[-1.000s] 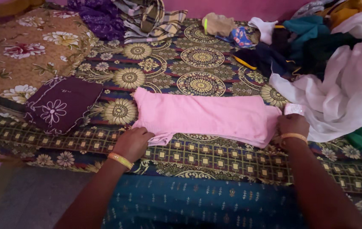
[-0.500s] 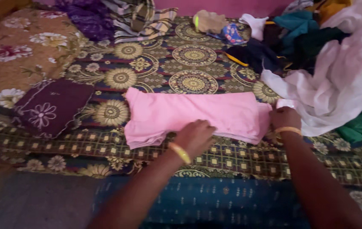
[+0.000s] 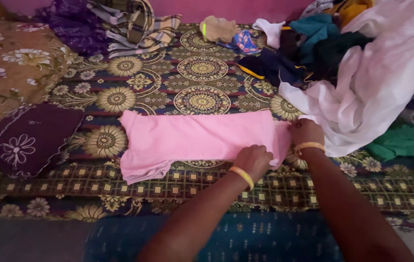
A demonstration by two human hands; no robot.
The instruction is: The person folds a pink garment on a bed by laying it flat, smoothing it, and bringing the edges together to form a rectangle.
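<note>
Head view: we look down on a patterned bedspread (image 3: 202, 77) where a folded pink cloth (image 3: 192, 138) lies flat. A heap of white fabric (image 3: 377, 82) crowds its right end. Our left hand (image 3: 253, 161) curls over the near edge, our right hand (image 3: 305, 132) pinches the right end. A maroon cushion (image 3: 27, 138) sits well left.

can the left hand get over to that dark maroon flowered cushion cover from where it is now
Probably yes. The left hand rests on the pink cloth's near edge, and the maroon cover lies flat on the bedspread to the left, with only the cloth's loose end between.
</note>
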